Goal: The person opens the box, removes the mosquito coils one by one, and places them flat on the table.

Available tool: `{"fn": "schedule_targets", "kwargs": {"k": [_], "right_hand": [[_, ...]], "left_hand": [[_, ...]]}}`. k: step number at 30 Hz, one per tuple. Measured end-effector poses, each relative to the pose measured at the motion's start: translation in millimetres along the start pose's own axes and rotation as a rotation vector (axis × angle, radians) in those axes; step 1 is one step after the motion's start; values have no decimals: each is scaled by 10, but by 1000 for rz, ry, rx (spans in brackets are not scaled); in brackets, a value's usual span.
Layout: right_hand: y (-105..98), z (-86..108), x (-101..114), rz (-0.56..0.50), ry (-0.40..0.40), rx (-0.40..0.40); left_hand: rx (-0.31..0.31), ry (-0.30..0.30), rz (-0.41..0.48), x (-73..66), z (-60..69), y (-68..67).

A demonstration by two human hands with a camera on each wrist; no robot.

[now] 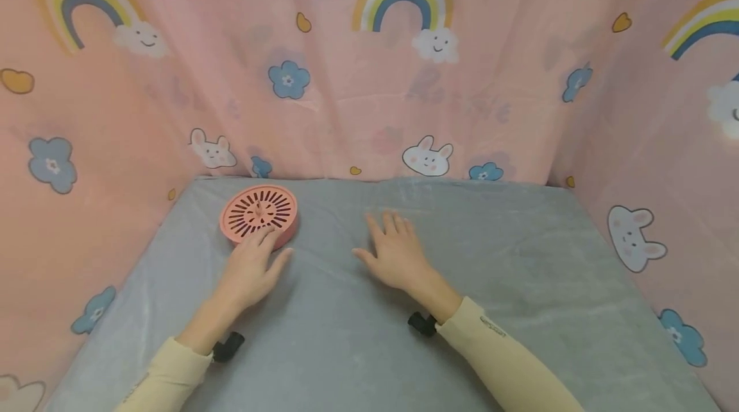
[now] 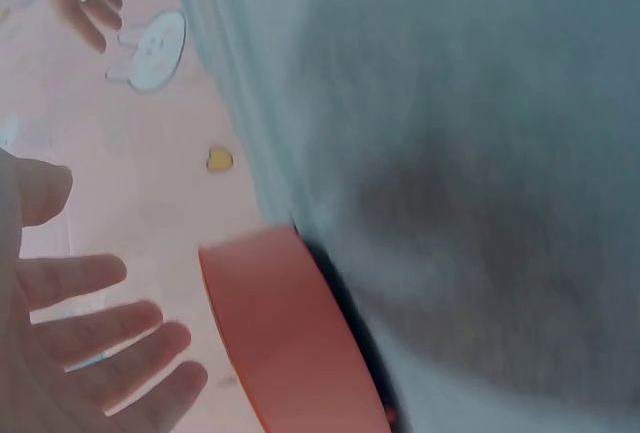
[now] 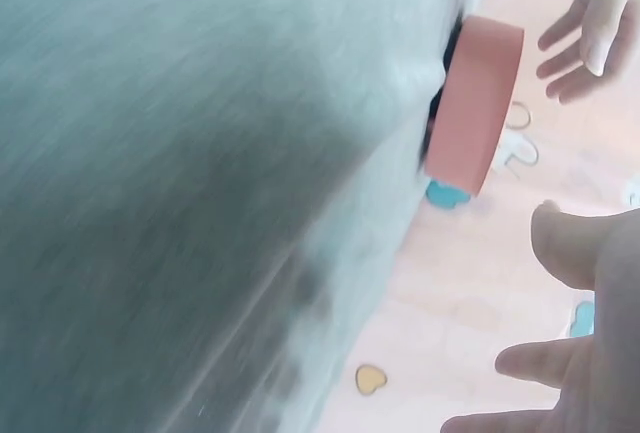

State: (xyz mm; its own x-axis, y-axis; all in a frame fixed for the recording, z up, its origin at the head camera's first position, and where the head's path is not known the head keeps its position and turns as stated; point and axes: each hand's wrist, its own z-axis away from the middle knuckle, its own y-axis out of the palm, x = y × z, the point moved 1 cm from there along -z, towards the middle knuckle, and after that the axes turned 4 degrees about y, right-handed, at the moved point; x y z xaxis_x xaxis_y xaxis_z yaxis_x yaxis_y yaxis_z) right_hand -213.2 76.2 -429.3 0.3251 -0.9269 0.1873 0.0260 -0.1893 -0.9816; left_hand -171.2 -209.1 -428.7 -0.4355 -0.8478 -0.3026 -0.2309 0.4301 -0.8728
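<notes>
Near the far left corner of the table (image 1: 358, 354), a round, shallow pink case (image 1: 258, 214) is resting with its slotted top facing up and a small raised piece (image 1: 259, 208) standing at its centre. Over its near edge, the left hand (image 1: 249, 271) is hovering with straight, spread fingers and holding nothing; the left wrist view is showing a gap between those fingers and the smooth side wall (image 2: 285, 333). To the right, well apart from the case, the right hand (image 1: 398, 255) is reaching out over the table, fingers and thumb spread, gripping nothing. The likeliest trouble is coming from one-sided contact: if the left hand is pushing while nothing is bracing the opposite side, the case may be sliding toward the back edge or tipping. Its wall is looking broad and smooth, so a one-handed grip could be slipping. If fingers are catching only the top, and that top is a loose lid, it may be coming away alone; whether it is fastened, I cannot tell. The grey-blue cloth (image 1: 519, 258) is covering the table unevenly, a crease (image 3: 295, 243) running toward the case, and it could be bunching under a dragged base. Farther out, a pink patterned curtain (image 1: 346, 85) is hanging close behind, leaving little room for fingers reaching around the back.
</notes>
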Motion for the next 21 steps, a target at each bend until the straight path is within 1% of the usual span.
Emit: {"fn": "schedule_targets", "kwargs": {"k": [6,9,12,15,21], "right_hand": [[33,-85,164,-40,-14,4],[45,-123,240,-58,-37,-8],[51,-173,318,-103,-59,-20],[60,-240,394,-175,-67,-22],[72,-402,564,-266,-46,7]], "left_hand": [[-6,-42,27,166,52,-90],[-11,-69,24,257,81,-137],[-26,-92,16,354,92,-184],[-40,-112,-3,459,87,-221],[-47,-164,-19,686,78,-287]]}}
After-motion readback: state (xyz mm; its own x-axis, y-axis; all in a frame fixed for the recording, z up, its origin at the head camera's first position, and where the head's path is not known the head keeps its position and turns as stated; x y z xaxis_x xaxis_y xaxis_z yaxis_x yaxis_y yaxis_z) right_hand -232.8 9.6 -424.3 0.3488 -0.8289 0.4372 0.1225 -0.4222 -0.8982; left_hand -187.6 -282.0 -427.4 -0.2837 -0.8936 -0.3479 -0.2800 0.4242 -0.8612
